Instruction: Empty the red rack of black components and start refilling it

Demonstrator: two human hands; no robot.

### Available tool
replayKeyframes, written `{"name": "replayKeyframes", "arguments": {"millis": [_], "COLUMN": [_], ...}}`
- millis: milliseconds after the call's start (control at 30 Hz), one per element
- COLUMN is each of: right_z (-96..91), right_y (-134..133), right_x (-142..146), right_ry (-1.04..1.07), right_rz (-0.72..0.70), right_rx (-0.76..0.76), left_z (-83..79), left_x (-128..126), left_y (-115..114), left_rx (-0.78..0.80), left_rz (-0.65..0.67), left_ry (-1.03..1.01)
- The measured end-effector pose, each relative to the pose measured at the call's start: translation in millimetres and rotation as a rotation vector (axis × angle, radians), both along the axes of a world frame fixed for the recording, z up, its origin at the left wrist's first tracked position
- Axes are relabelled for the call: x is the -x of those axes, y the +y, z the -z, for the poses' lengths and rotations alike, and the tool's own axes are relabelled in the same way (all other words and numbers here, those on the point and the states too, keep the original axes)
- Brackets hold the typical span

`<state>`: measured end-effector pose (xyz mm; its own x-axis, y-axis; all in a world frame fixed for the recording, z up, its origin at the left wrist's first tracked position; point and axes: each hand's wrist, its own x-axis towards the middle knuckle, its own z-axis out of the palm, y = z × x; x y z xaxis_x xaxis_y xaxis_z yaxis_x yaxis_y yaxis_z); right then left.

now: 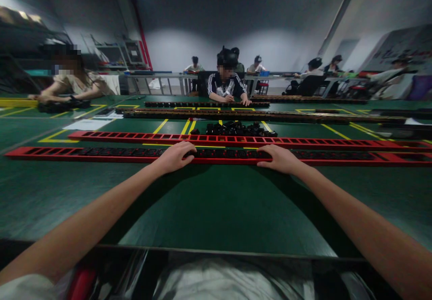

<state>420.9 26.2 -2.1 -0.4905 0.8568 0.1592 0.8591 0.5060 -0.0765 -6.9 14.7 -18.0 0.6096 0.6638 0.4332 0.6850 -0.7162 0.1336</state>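
Note:
A long red slotted rail [222,161] lies across the green table in front of me, most of its openings filled with black square pieces [229,154]. Its left end shows bare slots. My left hand [176,157] grips the rail left of the middle, thumb on the near side and fingers over the top. To the right of the middle, my right hand [281,158] holds the same rail in a similar pinch. The fingertips of both hands are partly hidden. Just behind lies a second red rail [303,141] with open slots. Beyond it sits a pile of loose black parts [236,129].
Long dark strips [219,113] run across the table farther back. White paper sheets [88,124] lie at the left. A co-worker [226,82] bends over a dark strip opposite me; another person [79,84] sits at the left. The table's near edge [216,252] is close to my body.

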Motion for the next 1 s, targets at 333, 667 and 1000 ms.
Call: {"name": "replayKeyframes", "arguments": {"millis": [333, 667, 1000], "right_z": [1.6, 2.9, -7.1], "right_y": [1.8, 3.0, 1.0], "right_x": [-2.0, -2.6, -2.5], "right_ry": [0.009, 0.016, -0.016], "right_rz": [-0.016, 0.002, -0.026], "right_rx": [-0.007, 0.002, 0.038], "left_z": [-3.3, -0.3, 3.3], "left_x": [-5.6, -1.4, -2.2], "left_y": [-9.8, -1.8, 3.5], "left_rx": [0.162, -0.005, -0.165], "left_rz": [-0.022, 0.026, 0.109], "left_ry": [-0.025, -0.014, -0.124]}}
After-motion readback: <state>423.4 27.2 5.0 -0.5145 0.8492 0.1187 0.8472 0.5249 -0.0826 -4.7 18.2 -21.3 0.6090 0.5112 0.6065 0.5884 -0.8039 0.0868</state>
